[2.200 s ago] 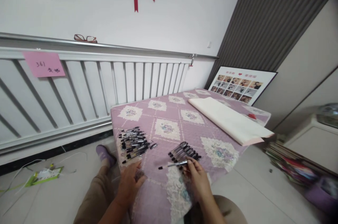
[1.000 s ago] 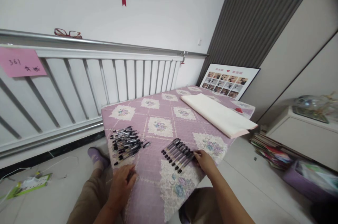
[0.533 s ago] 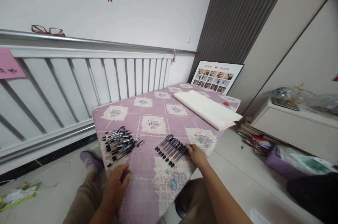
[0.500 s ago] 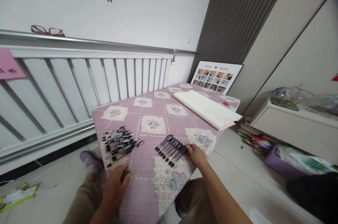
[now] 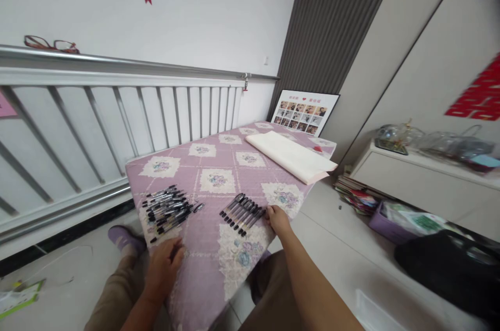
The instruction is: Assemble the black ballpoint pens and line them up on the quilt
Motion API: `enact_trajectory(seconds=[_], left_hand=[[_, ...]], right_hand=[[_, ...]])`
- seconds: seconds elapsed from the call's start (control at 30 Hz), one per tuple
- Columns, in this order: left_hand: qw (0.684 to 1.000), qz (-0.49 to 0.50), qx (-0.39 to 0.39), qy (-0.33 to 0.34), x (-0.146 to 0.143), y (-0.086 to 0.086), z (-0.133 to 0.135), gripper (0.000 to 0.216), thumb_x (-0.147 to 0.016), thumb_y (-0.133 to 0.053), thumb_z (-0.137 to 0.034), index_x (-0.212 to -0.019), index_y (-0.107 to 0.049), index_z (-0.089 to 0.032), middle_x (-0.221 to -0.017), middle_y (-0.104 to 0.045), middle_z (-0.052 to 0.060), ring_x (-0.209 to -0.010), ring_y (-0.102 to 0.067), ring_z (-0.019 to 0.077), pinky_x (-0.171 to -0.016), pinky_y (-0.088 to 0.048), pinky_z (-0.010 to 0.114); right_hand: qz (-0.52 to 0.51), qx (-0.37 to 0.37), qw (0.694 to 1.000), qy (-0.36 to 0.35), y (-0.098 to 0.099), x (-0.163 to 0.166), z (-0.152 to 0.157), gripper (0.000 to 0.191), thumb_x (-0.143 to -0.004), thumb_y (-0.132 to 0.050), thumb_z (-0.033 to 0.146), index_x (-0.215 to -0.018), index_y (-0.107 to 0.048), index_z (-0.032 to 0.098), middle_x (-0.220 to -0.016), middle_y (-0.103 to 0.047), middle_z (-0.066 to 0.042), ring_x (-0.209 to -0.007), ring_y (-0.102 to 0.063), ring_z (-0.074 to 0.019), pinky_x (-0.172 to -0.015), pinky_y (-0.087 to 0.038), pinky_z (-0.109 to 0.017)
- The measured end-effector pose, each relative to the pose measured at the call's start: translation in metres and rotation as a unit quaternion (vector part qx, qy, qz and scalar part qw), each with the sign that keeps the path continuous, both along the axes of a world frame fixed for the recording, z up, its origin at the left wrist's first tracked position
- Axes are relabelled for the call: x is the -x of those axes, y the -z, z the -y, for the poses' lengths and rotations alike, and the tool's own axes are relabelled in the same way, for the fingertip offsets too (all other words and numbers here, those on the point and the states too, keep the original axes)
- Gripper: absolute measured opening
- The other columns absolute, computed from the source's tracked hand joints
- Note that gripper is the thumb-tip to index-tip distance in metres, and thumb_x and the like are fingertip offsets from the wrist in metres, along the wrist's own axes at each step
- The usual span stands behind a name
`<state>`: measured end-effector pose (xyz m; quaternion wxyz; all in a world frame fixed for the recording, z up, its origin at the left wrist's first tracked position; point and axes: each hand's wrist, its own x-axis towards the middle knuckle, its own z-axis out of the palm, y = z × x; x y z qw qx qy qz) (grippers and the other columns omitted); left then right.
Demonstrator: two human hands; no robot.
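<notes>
Several black-capped pens point(image 5: 242, 214) lie side by side in a slanted row on the table. At the row's right end is my right hand point(image 5: 278, 219), its fingers pressed together against the last pen; what sits between the fingertips is hidden. A loose heap of similar pens point(image 5: 167, 210) is on the left part of the table, with a single pen point(image 5: 199, 207) at its right side. My left hand point(image 5: 166, 263) rests at the near left edge below the heap. Its fingers are loosely bent, the thumb apart, and it holds nothing.
A purple floral cloth point(image 5: 203, 274) covers the table. Farther back lie a folded cream sheet point(image 5: 289, 154) and a leaning photo board point(image 5: 304, 112). A white radiator point(image 5: 156, 112) runs along the left; a low cabinet point(image 5: 422, 175) and a black bag point(image 5: 441, 268) are at right.
The view has turned slightly to the right, so everything sits farther left. My right hand stays by the row's end and my left hand by the heap; the pens look unchanged.
</notes>
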<state>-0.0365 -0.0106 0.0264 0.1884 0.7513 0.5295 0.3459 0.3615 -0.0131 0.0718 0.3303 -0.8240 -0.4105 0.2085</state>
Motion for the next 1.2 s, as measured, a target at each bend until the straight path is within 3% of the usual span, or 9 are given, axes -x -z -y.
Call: enact_trajectory(seconds=[0.1, 0.2, 0.47, 0.77, 0.87, 1.0, 1.1, 1.2], left_hand=[[1.0, -0.004, -0.004, 0.004, 0.0, -0.002, 0.0, 0.032, -0.081, -0.048, -0.04, -0.101, -0.061, -0.019, -0.099, -0.066, 0.007, -0.094, -0.06, 0.0242, -0.089, -0.044, 0.042], [1.0, -0.001, -0.009, 0.004, 0.0, -0.003, 0.0, 0.032, -0.08, -0.049, -0.04, -0.1, -0.061, -0.017, -0.098, -0.067, 0.008, -0.093, -0.06, 0.0247, -0.088, -0.045, 0.042], [1.0, 0.013, -0.023, -0.002, -0.004, -0.005, 0.0, 0.029, -0.081, -0.048, -0.039, -0.096, -0.062, -0.018, -0.094, -0.067, 0.007, -0.09, -0.061, 0.0246, -0.085, -0.046, 0.042], [0.999, 0.023, -0.043, -0.007, -0.008, -0.007, 0.002, 0.023, -0.082, -0.046, -0.028, -0.096, -0.062, -0.02, -0.096, -0.066, 0.007, -0.093, -0.06, 0.0222, -0.086, -0.045, 0.04], [0.999, 0.018, -0.038, -0.007, -0.009, -0.009, 0.003, 0.022, -0.083, -0.044, -0.024, -0.095, -0.062, -0.021, -0.096, -0.066, 0.006, -0.093, -0.059, 0.0215, -0.088, -0.044, 0.04], [1.0, 0.012, -0.025, -0.005, -0.011, -0.015, 0.002, 0.022, -0.083, -0.044, -0.021, -0.095, -0.063, -0.022, -0.094, -0.066, 0.005, -0.093, -0.059, 0.0203, -0.087, -0.043, 0.039], [1.0, -0.003, -0.014, 0.001, -0.012, -0.02, 0.002, 0.023, -0.083, -0.044, -0.018, -0.095, -0.063, -0.022, -0.093, -0.066, 0.004, -0.092, -0.058, 0.0202, -0.085, -0.043, 0.038], [1.0, -0.028, -0.003, 0.011, -0.012, -0.023, 0.0, 0.023, -0.083, -0.043, -0.016, -0.095, -0.063, -0.022, -0.094, -0.065, 0.004, -0.091, -0.057, 0.0208, -0.084, -0.042, 0.038]], right_hand=[[-0.004, 0.013, 1.0, 0.004, 0.003, -0.001, 0.0, 0.025, -0.09, -0.051, 0.035, -0.104, -0.057, 0.016, -0.098, -0.062, -0.004, -0.079, -0.061, -0.013, -0.07, -0.052, -0.032], [0.002, 0.011, 1.0, 0.006, 0.005, -0.002, 0.0, 0.027, -0.089, -0.052, 0.035, -0.108, -0.056, 0.016, -0.105, -0.06, -0.005, -0.086, -0.061, -0.0153, -0.075, -0.052, -0.035], [0.026, -0.042, 0.999, 0.008, 0.004, -0.002, 0.003, 0.025, -0.086, -0.043, 0.028, -0.083, -0.064, 0.016, -0.069, -0.066, -0.003, -0.058, -0.06, -0.0125, -0.057, -0.044, -0.023], [0.033, -0.084, 0.996, 0.015, 0.002, -0.002, 0.005, 0.029, -0.076, -0.045, 0.039, -0.081, -0.064, 0.018, -0.068, -0.069, -0.005, -0.053, -0.062, -0.0177, -0.058, -0.047, -0.029], [0.046, -0.101, 0.993, 0.025, -0.003, 0.002, 0.007, 0.03, -0.073, -0.045, 0.04, -0.082, -0.064, 0.017, -0.074, -0.07, -0.008, -0.06, -0.064, -0.0209, -0.064, -0.049, -0.032], [0.071, -0.157, 0.985, 0.017, -0.014, 0.034, 0.005, 0.034, -0.074, -0.044, 0.041, -0.09, -0.063, 0.018, -0.093, -0.069, -0.009, -0.088, -0.063, -0.0232, -0.08, -0.047, -0.034], [0.077, -0.244, 0.963, -0.088, -0.021, 0.085, -0.001, 0.03, -0.077, -0.046, 0.04, -0.089, -0.064, 0.019, -0.089, -0.068, -0.008, -0.086, -0.062, -0.022, -0.081, -0.048, -0.034], [0.073, -0.255, 0.94, -0.212, -0.023, 0.144, -0.01, 0.023, -0.08, -0.047, 0.033, -0.087, -0.064, 0.019, -0.087, -0.067, -0.008, -0.084, -0.061, -0.0208, -0.077, -0.048, -0.032]])
